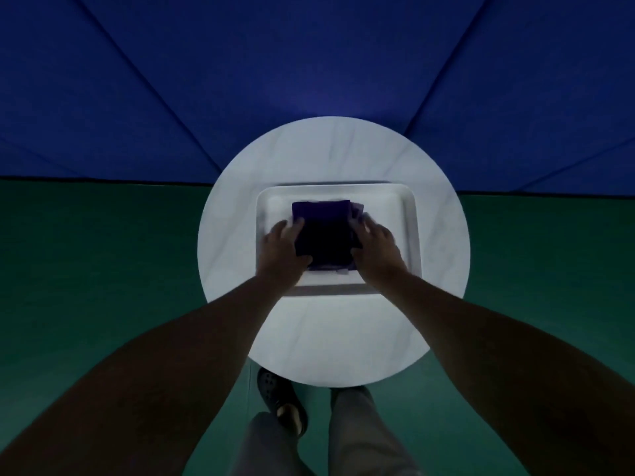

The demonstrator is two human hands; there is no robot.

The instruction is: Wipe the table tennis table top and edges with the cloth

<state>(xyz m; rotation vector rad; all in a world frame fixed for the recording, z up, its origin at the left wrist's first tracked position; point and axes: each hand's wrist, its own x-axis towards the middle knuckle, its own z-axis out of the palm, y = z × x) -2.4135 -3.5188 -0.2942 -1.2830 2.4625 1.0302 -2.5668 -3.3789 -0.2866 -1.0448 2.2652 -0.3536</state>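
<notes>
Both hands on it from what I see, left hand and right hand gripping the sides of the folded dark cloth sitting mid white tray, tray centred on the round white table.

A dim indoor sports hall, it seems. Green floor meets blue padded wall panels. A round white bench stands there.

Bare round table top rings the white tray; its raised rim blocks sideways reach to folded cloth.
</notes>
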